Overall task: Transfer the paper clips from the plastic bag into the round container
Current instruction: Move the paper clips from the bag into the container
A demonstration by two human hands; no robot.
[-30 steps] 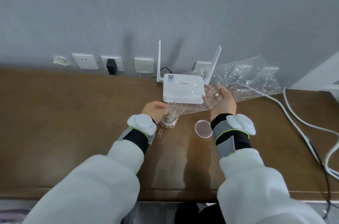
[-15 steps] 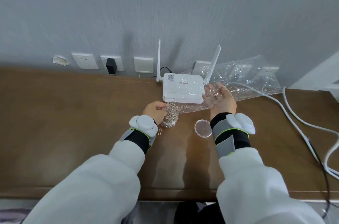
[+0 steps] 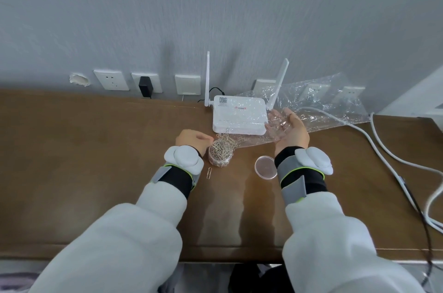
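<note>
A clear round container (image 3: 220,156) stands on the brown table, heaped with silver paper clips (image 3: 224,145) that spill above its rim. My left hand (image 3: 191,140) curls against the container's left side, fingers closed by the rim. My right hand (image 3: 288,131) lies palm up under a crumpled clear plastic bag (image 3: 318,105), lifting it; the bag's mouth slopes down to the clip heap. One stray paper clip (image 3: 209,172) lies on the table in front of the container. The clear round lid (image 3: 265,167) lies flat by my right wrist.
A white router (image 3: 239,115) with two upright antennas sits just behind the container, partly under the bag. White cables (image 3: 383,149) run along the right side of the table. Wall sockets and a black plug (image 3: 145,86) line the wall behind.
My left hand has drawn slightly back from the clip heap toward the container's left side. My right hand has lifted the bag a little higher. More clips rest in the container.
</note>
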